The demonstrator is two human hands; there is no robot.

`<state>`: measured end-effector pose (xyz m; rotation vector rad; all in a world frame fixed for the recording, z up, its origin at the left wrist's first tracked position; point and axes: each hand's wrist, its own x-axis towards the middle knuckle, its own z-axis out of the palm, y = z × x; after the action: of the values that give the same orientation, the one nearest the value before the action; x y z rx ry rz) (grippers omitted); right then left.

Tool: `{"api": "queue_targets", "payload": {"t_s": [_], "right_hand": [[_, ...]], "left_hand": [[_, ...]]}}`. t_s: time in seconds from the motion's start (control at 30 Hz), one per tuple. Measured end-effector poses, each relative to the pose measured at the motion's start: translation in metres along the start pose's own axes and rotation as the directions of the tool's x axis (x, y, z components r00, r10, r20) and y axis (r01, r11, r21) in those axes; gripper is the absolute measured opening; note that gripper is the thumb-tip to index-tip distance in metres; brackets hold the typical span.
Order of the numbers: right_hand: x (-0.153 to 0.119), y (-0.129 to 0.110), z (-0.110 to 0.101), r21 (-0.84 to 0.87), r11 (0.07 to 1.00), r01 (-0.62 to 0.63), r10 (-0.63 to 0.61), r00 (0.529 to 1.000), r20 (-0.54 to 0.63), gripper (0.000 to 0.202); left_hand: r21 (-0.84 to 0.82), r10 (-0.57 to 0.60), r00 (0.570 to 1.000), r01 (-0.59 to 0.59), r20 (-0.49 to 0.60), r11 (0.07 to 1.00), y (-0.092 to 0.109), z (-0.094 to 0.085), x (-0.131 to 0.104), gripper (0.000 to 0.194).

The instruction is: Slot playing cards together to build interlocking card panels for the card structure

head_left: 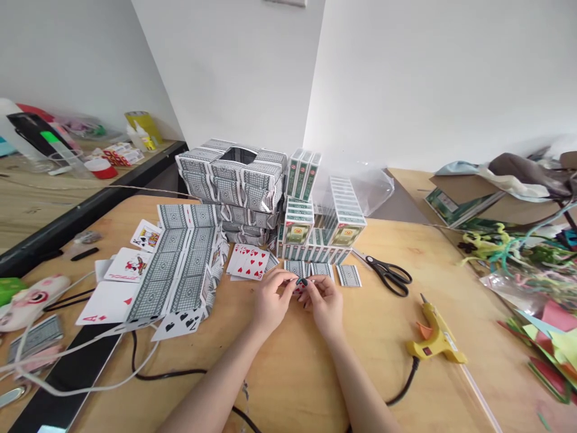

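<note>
Both my hands meet over the middle of the wooden table, fingers pinched on a small playing card [299, 288]. My left hand [274, 297] grips its left side, and my right hand [323, 299] grips its right side. The card looks bent between the fingertips, which hide most of it. Just beyond my hands, patterned card backs [348, 276] lie in a row. To their left is a fan of face-up heart cards [248, 262]. A folded panel of joined cards [180, 264] stands farther left.
Behind stands a box covered in cards [229, 180], beside stacked card packs [345, 222]. On the right lie black-handled scissors [390, 273] and a yellow hot glue gun [435, 337] with a black cord. White cables [49, 391] cross the left side; coloured paper scraps [556, 337] lie far right.
</note>
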<state>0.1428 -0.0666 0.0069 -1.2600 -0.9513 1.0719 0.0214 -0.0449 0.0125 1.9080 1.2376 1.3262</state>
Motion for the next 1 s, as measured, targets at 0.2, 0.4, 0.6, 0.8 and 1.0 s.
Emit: {"api": "queue_targets", "payload": {"t_s": [0.2,0.4,0.6,0.8,1.0], "right_hand": [[0.0002,0.0067,-0.0022,-0.130,0.990,0.055,-0.058,0.998,-0.026,0.023],[-0.0004,0.0043,-0.0039,-0.261,0.964,0.047,-0.051,0.999,-0.006,0.025],[-0.0029,0.0034,-0.0018,-0.279,0.957,0.083,-0.077,0.996,0.034,0.026],[-0.0050,-0.0004,-0.0010,-0.332,0.937,0.108,-0.088,0.993,0.075,0.021],[-0.0050,-0.0005,-0.0005,-0.289,0.954,0.076,-0.056,0.995,0.076,0.017]], "left_hand": [[0.059,-0.035,0.999,0.033,0.027,0.998,-0.0033,0.0021,-0.0026,0.009],[0.097,-0.091,0.995,0.086,0.046,0.992,-0.0054,0.0022,-0.0037,0.009],[0.117,-0.116,0.993,0.114,0.012,0.987,-0.0078,0.0022,-0.0034,0.009],[0.126,-0.150,0.988,0.152,-0.021,0.980,-0.0083,0.0029,-0.0036,0.011],[0.117,-0.189,0.981,0.192,-0.039,0.974,-0.0083,0.0052,-0.0046,0.011]]}}
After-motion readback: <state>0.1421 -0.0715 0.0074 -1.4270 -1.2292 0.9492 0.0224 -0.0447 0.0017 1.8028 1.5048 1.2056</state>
